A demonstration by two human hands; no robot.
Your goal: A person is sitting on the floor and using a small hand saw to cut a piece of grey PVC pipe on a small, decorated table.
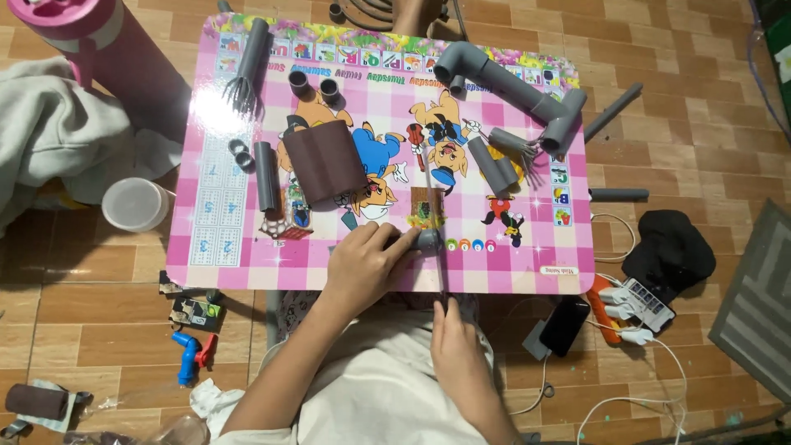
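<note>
Fingers of the left hand (367,262) curl around a short grey pipe piece (428,240) near the pink table's (216,255) front edge — the right hand (454,342), below that edge, pinches a thin saw blade (443,280).

Single head-worn view, looking almost straight down from above the person's lap. The pink patterned worktop (247,247) fills the upper middle of frame, its near edge toward the wearer; its printed pictures read upside down from here. Mid-close range: whole worktop fits, with brown tiled floor (99,330) visible on both sides. The wearer's forearms enter from the bottom edge. No second view to overlap.
</note>
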